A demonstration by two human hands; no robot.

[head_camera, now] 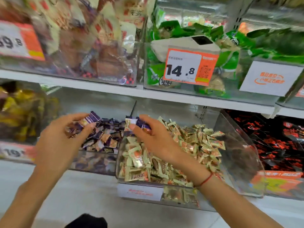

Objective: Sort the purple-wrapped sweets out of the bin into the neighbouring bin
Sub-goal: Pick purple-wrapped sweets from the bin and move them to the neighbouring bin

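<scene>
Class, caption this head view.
Both hands, left hand and right hand, pinch purple-wrapped sweets above the bins.

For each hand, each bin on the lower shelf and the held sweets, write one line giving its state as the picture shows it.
left hand: holds several purple sweets over the purple bin
right hand: pinches one purple-wrapped sweet above the beige bin
purple bin: partly filled with purple sweets
beige bin: heaped with beige-wrapped sweets

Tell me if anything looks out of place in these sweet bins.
Purple-wrapped sweets pinched in the right hand sit over the bin of gold-wrapped sweets, where they don't belong. The left hand holds more over the purple bin.
</scene>
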